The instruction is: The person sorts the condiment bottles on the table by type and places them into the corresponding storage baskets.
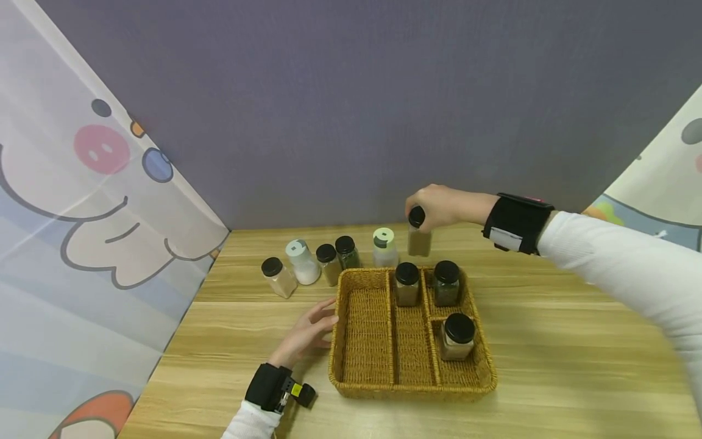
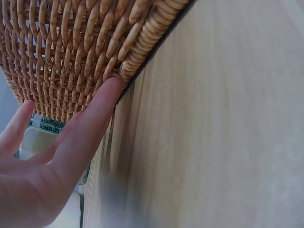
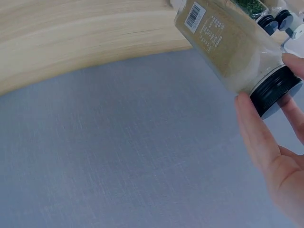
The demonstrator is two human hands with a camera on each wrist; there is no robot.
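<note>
My right hand (image 1: 439,204) grips a spice jar (image 1: 419,242) by its black lid, above the table behind the basket. Tan powder and a barcode label show on this jar (image 3: 228,35) in the right wrist view. The fairly straight fingers of my left hand (image 1: 304,334) touch the left side of a woven basket (image 1: 406,388); close up, the thumb and another fingertip rest on the weave (image 2: 71,61). Inside the basket, a brown-powder jar (image 1: 407,285) stands at the back of the middle compartment. A green-herb jar (image 1: 446,285) and a wider jar (image 1: 457,337) occupy the two right compartments.
Behind and left of the basket stand a pale-powder jar (image 1: 280,278), a white-capped bottle (image 1: 303,262), a brown jar (image 1: 329,266), a green-herb jar (image 1: 348,252) and a greenish-capped bottle (image 1: 385,249). A grey panel (image 1: 351,122) rises along the table's back edge.
</note>
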